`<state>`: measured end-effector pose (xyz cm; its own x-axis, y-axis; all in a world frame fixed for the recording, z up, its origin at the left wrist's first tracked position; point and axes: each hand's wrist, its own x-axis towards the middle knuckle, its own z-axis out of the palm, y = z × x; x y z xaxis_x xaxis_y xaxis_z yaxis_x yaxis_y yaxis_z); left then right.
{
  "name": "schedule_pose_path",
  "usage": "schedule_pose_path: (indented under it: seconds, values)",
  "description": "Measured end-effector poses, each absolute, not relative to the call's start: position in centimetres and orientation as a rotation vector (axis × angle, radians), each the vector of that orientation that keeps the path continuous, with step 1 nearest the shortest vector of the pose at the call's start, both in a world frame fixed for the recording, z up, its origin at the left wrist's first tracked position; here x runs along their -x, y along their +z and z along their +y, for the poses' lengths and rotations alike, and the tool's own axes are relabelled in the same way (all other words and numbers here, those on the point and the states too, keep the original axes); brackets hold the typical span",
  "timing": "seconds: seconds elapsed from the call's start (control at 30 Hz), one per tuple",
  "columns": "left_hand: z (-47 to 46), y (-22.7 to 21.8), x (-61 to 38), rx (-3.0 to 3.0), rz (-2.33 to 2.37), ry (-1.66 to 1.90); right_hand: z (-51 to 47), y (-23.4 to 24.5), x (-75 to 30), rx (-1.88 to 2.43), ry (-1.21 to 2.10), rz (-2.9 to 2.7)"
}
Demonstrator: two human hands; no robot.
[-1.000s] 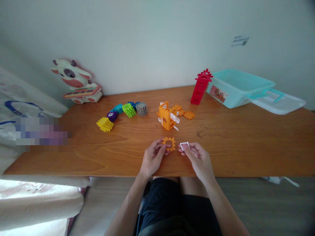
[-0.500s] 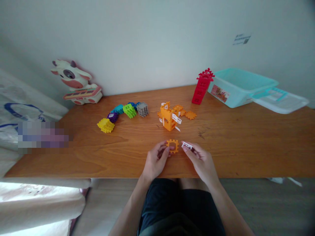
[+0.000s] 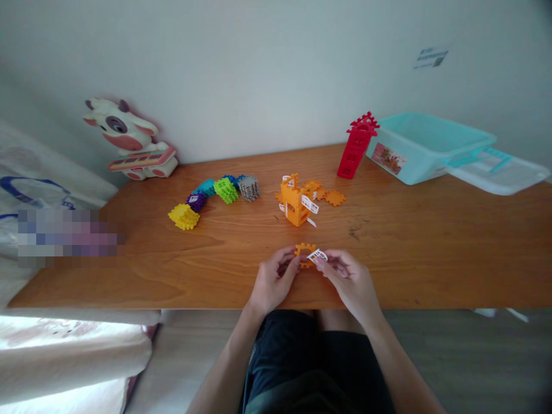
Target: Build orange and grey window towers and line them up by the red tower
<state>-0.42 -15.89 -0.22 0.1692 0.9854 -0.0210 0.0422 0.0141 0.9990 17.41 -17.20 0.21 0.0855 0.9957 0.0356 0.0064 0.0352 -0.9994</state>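
Near the table's front edge, my left hand (image 3: pixel 276 277) pinches an orange frame-shaped building piece (image 3: pixel 306 247) by its left side. The piece has notched edges and an open middle. My right hand (image 3: pixel 348 277) grips a small white window piece (image 3: pixel 318 256) with an arched end and thin bars. It overlaps the right part of the orange frame; whether the two touch I cannot tell. Beyond my hands stands an orange block structure (image 3: pixel 295 206) with white window pieces (image 3: pixel 309 204) sticking out from its sides.
Orange flat pieces (image 3: pixel 335 198) lie behind the structure. Stacked pieces in yellow (image 3: pixel 184 217), purple (image 3: pixel 196 201), green (image 3: pixel 226 191) and grey (image 3: pixel 249 188) form a row at left. A red tower (image 3: pixel 357 146) stands beside a turquoise bin (image 3: pixel 414 164). A cow toy keyboard (image 3: pixel 142 161) sits back left.
My right hand has brought the white window piece left and turned it, so it now overlaps the orange frame. My left hand keeps its hold. The view has shifted slightly.
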Motion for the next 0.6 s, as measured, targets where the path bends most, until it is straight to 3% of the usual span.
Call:
schedule_pose_path:
  seconds: [0.6]
  values:
    - [-15.45,0.38,0.40,-1.210,1.048,1.092,-17.14,0.34,-17.11,1.133,1.207,-1.120]
